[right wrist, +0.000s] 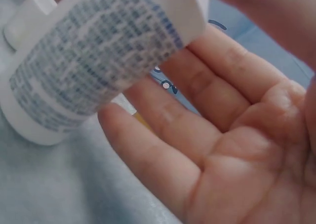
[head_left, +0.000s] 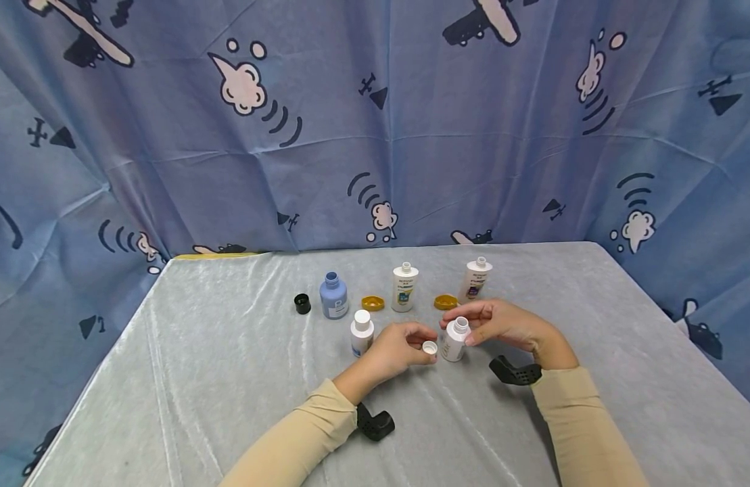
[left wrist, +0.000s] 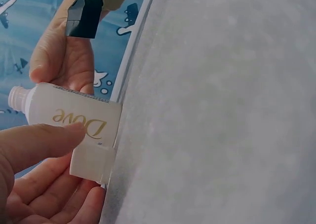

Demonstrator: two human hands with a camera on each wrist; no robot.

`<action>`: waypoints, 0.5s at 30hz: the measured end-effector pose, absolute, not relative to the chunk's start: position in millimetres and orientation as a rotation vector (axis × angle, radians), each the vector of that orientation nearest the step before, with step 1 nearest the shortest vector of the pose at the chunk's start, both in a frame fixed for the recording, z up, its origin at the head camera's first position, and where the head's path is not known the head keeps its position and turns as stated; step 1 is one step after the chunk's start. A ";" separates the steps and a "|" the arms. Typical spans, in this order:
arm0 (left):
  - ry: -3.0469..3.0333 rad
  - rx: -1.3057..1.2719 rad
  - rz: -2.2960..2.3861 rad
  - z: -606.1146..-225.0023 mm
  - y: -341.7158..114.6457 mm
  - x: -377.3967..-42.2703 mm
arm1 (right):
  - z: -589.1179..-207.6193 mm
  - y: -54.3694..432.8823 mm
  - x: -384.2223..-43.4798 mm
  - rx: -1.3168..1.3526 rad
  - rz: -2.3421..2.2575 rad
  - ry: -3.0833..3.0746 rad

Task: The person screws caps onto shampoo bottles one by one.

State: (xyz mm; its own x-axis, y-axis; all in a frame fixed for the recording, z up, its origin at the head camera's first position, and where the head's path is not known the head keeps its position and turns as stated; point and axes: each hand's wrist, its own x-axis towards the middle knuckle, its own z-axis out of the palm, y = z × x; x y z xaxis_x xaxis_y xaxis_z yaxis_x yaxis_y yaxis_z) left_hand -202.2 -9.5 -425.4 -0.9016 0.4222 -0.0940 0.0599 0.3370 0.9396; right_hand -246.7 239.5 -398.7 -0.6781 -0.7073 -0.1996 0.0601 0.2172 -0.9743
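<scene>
My left hand (head_left: 394,350) pinches a small white cap (head_left: 430,348), its hollow side facing up, between thumb and fingers. Close to its right stands an uncapped white Dove bottle (head_left: 454,341), upright on the table with its threaded neck bare. The right hand (head_left: 507,326) holds this bottle, thumb at the near right side and fingers reaching round behind it. In the left wrist view, gold lettering shows on the Dove bottle (left wrist: 64,108), and the cap (left wrist: 91,164) overlaps its lower part. The right wrist view shows the bottle's printed back label.
A capped white bottle (head_left: 362,331) stands just left of the left hand. Behind are an uncapped blue bottle (head_left: 334,297), a black cap (head_left: 302,304), two gold caps (head_left: 372,304) and two uncapped white bottles (head_left: 405,287). A patterned blue curtain (head_left: 326,135) hangs beyond the grey-covered table (head_left: 228,379).
</scene>
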 end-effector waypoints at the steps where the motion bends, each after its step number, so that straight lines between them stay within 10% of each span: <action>1: 2.285 0.431 1.582 -425.3 -9.5 -202.1 | -399.4 239.4 -246.8 -0.596 -1.522 1.843; 15: 2.278 0.417 1.554 -426.8 -9.7 -203.0 | -403.0 238.2 -247.2 -0.580 -1.491 1.829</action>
